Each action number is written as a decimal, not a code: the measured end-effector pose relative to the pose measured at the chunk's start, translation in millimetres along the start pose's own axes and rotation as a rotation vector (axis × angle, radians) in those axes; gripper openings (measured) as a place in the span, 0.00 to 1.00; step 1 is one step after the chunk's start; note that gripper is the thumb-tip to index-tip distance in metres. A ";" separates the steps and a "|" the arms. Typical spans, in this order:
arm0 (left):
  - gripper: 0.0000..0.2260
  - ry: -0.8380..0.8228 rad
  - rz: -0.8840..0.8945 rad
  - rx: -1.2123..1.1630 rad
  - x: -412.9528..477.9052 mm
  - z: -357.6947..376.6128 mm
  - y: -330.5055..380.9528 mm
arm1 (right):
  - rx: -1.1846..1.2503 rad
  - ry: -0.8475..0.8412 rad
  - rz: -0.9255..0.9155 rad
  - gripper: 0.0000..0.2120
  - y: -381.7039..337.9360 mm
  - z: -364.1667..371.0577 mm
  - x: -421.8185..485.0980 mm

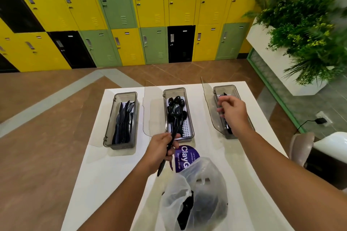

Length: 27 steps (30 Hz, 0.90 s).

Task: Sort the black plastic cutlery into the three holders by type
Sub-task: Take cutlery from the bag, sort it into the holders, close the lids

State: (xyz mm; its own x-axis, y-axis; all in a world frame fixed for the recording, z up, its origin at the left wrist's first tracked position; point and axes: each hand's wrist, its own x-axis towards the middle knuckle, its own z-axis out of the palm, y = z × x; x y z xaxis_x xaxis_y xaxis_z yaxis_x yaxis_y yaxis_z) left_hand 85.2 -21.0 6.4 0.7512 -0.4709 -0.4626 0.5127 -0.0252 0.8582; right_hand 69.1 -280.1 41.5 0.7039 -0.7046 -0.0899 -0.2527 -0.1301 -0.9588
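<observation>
Currently a bundle of black cutlery [161, 167] is gripped in the left hand [159, 149] just before the middle holder [187, 138]; right hand [233, 112] curled over the right holder [224, 86], grasp undeterminable. Pieces should be laid lengthwise, one type each.

Yellow, green and black lockers [146, 5], leafy plants [304, 30] in white planter [260, 40], purple sticker [185, 155] on white table [105, 165]

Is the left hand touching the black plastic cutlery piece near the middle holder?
Touching. In the head view the left hand grips the long black plastic cutlery piece, fingers curled round it, beside the middle clear plastic holder.
</observation>
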 end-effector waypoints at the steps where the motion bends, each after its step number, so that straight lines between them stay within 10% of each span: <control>1: 0.14 0.006 0.042 0.025 -0.8 -5.6 7.1 | 0.028 -0.045 -0.044 0.13 -10.5 9.4 -9.0; 10: 0.08 0.419 0.263 -0.018 1.1 -94.3 56.8 | -0.429 -0.545 -0.167 0.10 -11.4 93.7 -68.4; 27: 0.12 0.599 0.050 0.414 60.1 -152.7 40.7 | -0.861 -0.686 -0.260 0.16 40.8 107.5 -87.0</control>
State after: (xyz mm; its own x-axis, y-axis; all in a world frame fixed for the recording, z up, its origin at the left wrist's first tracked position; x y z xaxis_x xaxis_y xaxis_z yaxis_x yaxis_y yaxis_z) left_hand 214.7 84.4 -20.5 0.9292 0.0803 -0.3608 0.3612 -0.4040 0.8404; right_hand 68.9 -149.2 -18.9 0.9505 -0.0891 -0.2976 -0.2318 -0.8409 -0.4889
